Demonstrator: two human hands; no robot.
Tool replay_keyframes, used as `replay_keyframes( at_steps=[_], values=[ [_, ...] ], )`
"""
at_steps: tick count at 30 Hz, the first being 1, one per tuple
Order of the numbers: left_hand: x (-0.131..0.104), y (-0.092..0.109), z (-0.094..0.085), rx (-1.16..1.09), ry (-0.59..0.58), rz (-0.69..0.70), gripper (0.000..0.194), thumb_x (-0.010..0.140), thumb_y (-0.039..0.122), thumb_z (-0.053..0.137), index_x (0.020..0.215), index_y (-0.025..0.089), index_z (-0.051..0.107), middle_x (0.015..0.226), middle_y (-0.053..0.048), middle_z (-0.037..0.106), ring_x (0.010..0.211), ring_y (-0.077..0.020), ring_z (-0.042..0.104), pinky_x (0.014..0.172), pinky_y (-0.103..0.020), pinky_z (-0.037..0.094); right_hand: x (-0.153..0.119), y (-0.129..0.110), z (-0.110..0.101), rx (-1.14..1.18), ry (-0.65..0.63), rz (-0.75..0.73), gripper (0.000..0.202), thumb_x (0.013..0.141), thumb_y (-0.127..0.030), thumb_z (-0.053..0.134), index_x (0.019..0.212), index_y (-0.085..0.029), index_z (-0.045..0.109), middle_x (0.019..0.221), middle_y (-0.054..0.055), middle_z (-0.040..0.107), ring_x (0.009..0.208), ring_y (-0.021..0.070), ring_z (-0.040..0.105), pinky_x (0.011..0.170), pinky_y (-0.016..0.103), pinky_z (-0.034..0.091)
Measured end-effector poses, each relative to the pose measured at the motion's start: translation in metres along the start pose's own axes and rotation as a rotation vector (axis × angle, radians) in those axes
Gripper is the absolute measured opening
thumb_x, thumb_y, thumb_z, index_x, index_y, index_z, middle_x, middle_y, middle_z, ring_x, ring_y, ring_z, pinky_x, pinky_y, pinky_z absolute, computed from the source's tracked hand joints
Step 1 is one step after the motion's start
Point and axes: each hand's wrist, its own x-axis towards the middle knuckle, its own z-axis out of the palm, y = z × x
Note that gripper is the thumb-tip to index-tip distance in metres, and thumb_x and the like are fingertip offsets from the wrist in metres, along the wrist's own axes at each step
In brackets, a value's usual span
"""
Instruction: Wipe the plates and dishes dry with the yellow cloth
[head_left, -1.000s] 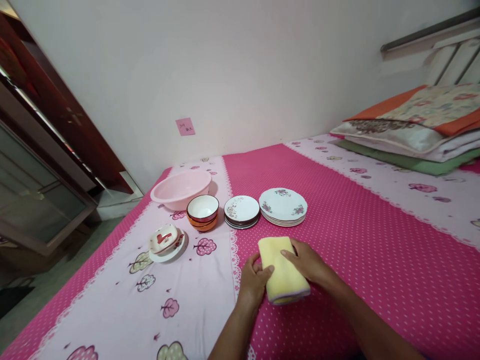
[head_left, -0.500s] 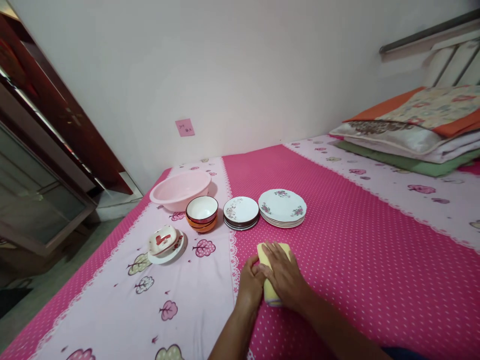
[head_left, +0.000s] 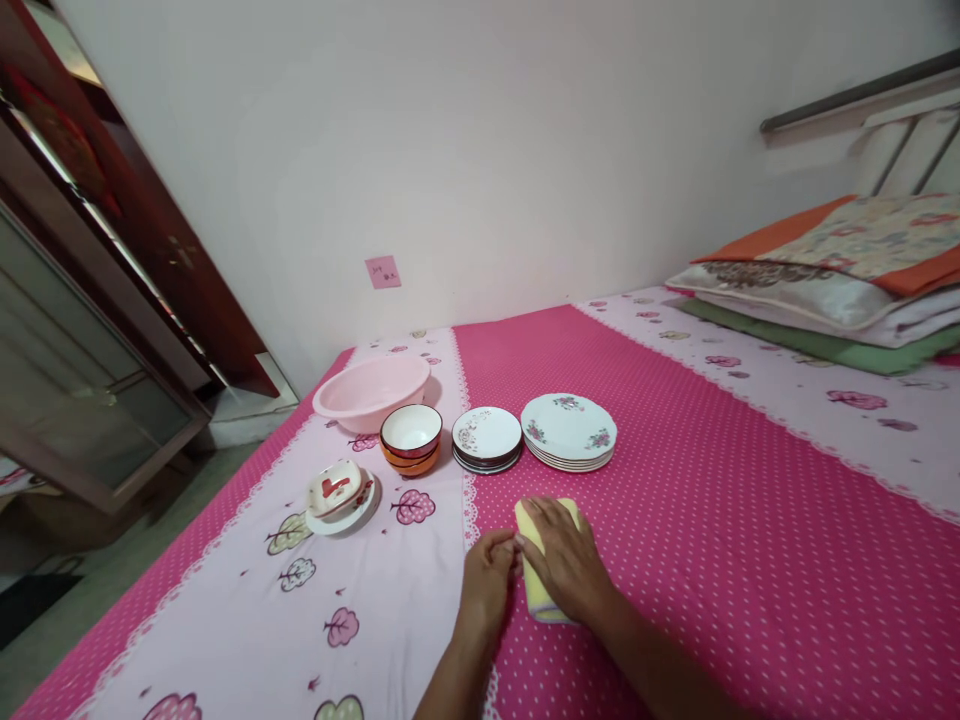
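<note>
A folded yellow cloth (head_left: 541, 598) lies on the pink dotted bedspread in front of me. My right hand (head_left: 568, 555) rests flat over its upper part, fingers stretched out and thumb reaching toward the left edge. Just left of the cloth is my left hand (head_left: 487, 575), its fingers loosely bent and holding nothing I can see. Its fingertips are close to my right thumb; whether they touch the cloth is unclear. Beyond the hands stand a stack of flowered white plates (head_left: 568, 428) and a stack of smaller dark-rimmed plates (head_left: 487, 434).
Left of the plates are stacked bowls (head_left: 411, 432), with a pink basin (head_left: 367, 392) behind them. Nearer me, square dishes (head_left: 334, 487) sit on a white plate (head_left: 367, 505). Folded bedding (head_left: 817, 290) lies at the right, and a wall closes the far side.
My left hand has drawn slightly left, away from the cloth. My right hand stays on the cloth. The whole view has shifted a little, with the scene sitting lower.
</note>
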Motion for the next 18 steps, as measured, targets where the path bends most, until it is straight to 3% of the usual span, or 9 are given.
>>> replay_keyframes(
  at_steps=[4,8,11,14,18],
  values=[
    [0.008,0.027,-0.032,-0.085,0.168,0.045,0.033,0.069,0.033,0.085,0.091,0.014,0.071,0.084,-0.008,0.077,0.073,-0.0171,0.071,0.073,-0.028,0.055,0.005,0.002,-0.001,0.021,-0.02,0.013,0.049,0.104,-0.044,0.045,0.148,-0.024,0.052,0.151,0.015,0.057,0.14,0.0335,0.049,0.114,0.063,0.033],
    [0.012,0.048,-0.059,-0.147,0.268,-0.003,0.016,0.081,0.024,0.072,0.091,0.012,0.068,0.085,-0.013,0.076,0.074,-0.0209,0.075,0.077,-0.033,0.059,0.01,0.004,-0.001,0.04,-0.034,0.026,0.048,0.102,-0.044,0.047,0.145,-0.023,0.054,0.149,0.014,0.058,0.138,0.0338,0.05,0.114,0.062,0.033],
    [0.011,0.055,-0.063,-0.16,0.336,-0.009,0.013,0.083,0.02,0.07,0.093,0.013,0.066,0.086,-0.013,0.074,0.075,-0.0217,0.075,0.077,-0.035,0.061,0.012,0.004,-0.002,0.053,-0.036,0.035,0.048,0.101,-0.045,0.047,0.143,-0.023,0.055,0.147,0.014,0.06,0.136,0.0331,0.052,0.114,0.061,0.033],
    [0.015,0.066,-0.059,-0.141,0.412,0.038,0.024,0.082,0.021,0.074,0.104,0.018,0.063,0.089,-0.007,0.072,0.075,-0.0199,0.073,0.074,-0.034,0.06,0.012,0.004,-0.002,0.064,-0.035,0.044,0.046,0.101,-0.044,0.048,0.142,-0.024,0.056,0.145,0.013,0.062,0.135,0.0322,0.053,0.115,0.059,0.033],
    [0.035,0.096,-0.054,-0.075,0.463,0.103,0.045,0.091,0.033,0.07,0.13,0.021,0.054,0.091,-0.002,0.066,0.074,-0.0154,0.067,0.07,-0.031,0.057,0.013,0.003,-0.004,0.072,-0.036,0.048,0.046,0.101,-0.044,0.047,0.142,-0.025,0.056,0.145,0.013,0.061,0.136,0.0321,0.052,0.115,0.059,0.031]
  ],
)
